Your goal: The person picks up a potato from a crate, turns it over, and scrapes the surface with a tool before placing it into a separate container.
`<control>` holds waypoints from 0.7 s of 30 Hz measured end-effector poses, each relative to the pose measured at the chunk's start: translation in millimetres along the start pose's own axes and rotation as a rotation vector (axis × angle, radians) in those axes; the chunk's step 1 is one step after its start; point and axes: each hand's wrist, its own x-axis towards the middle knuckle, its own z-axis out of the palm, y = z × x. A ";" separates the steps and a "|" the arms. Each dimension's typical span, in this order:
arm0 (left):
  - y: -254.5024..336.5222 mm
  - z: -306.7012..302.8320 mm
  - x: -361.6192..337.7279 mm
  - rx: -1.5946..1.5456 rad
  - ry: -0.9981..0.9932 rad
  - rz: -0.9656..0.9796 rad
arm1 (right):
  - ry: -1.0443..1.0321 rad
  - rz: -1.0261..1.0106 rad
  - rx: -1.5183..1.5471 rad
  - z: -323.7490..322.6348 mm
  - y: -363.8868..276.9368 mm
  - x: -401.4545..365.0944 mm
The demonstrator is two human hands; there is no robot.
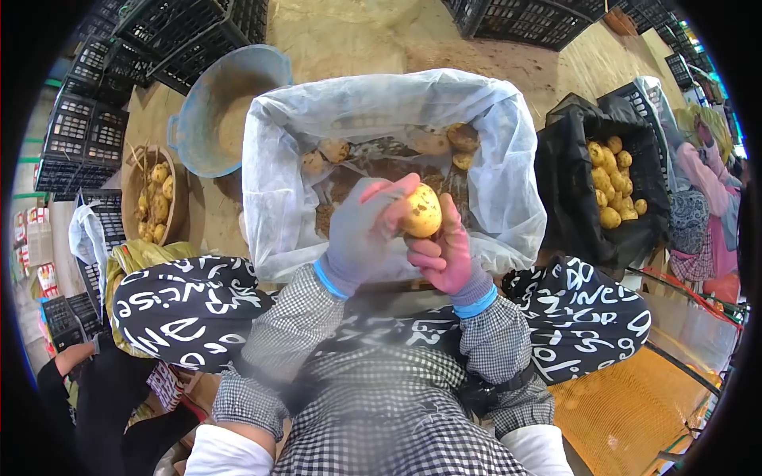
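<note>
A yellow potato (pixel 425 213) with small dark specks is held up between my two hands, above a crate with a white cloth liner (pixel 381 91). My left hand (pixel 361 226), in a grey glove with pinkish fingers, closes on the potato from the left. From the right and below, my right hand (pixel 448 254), in a pink and grey glove, grips it with thumb and fingers. Inside the lined crate, more potatoes (pixel 333 150) lie along the far side, some with dirt on them. My hands partly hide the crate's bottom.
To the right stands a black-lined crate (pixel 567 182) of potatoes. At left are a basket (pixel 135 178) of potatoes and a blue tub (pixel 190 119). Black crates (pixel 520 24) are stacked behind. Other people sit at far right (pixel 706 190) and lower left (pixel 119 404).
</note>
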 end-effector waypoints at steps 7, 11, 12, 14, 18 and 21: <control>12.2 1.5 8.0 0.033 0.094 0.101 | -0.086 -0.081 0.331 5.9 4.5 -3.4; 11.1 1.4 6.1 0.164 0.043 0.094 | -0.151 -0.064 0.247 -1.7 9.5 -3.2; 10.6 2.5 5.3 0.148 0.046 0.103 | -0.164 -0.056 0.272 -1.1 11.2 -3.4; 10.3 2.5 4.6 0.119 0.053 0.121 | -0.197 -0.029 0.296 -2.7 14.7 -3.2; 8.0 -3.6 7.9 0.090 0.038 0.191 | -0.242 0.004 0.374 -7.0 22.3 -4.8; -4.1 1.0 3.9 -0.160 0.073 0.004 | -0.280 -0.056 0.381 -1.2 21.5 -4.1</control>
